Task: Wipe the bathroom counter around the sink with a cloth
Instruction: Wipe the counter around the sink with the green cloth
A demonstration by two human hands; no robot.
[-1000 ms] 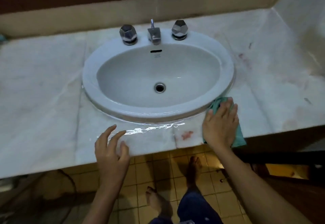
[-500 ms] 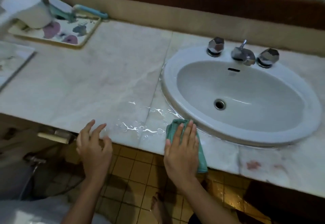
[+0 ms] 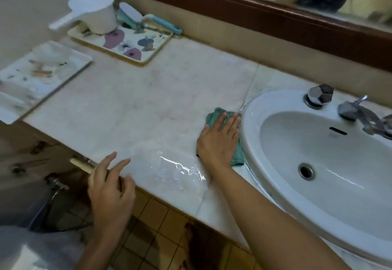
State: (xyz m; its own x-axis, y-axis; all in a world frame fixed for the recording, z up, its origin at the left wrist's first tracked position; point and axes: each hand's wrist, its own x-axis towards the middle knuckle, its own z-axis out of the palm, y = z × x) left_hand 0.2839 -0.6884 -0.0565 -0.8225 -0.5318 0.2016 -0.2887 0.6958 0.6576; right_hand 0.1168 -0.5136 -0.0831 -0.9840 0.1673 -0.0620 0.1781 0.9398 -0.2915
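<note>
1. Beside the sink's left rim, the right hand [image 3: 218, 140] lies flat on the green cloth [image 3: 216, 114], fingers straight and close together, palm pressing it onto the counter [image 3: 148, 104].
2. The cloth is bunched under that hand. Its far end shows past the fingertips, its near end pokes out by the wrist, and its right side touches the rim of the sink [image 3: 252, 127].
3. The left hand [image 3: 110, 187] is at the counter's front edge, fingers loosely spread and holding nothing. Whether the fingertips touch the marble cannot be told.
4. Between the two hands, a wet film [image 3: 180, 170] glints on the marble near the front edge.
5. On the sink's back rim stand a faceted metal knob [image 3: 319, 95] and a metal spout [image 3: 358, 112]. The drain [image 3: 306, 171] sits low in the basin.
6. At the counter's far left corner, a floral tray [image 3: 135, 47] carries a white dipper [image 3: 93, 11] and a brush with a blue handle [image 3: 163, 23].
7. Nearer, at the left edge, lies a second patterned tray [image 3: 36, 74].
8. A dark wooden mirror frame [image 3: 233, 9] runs along the back wall.
</note>
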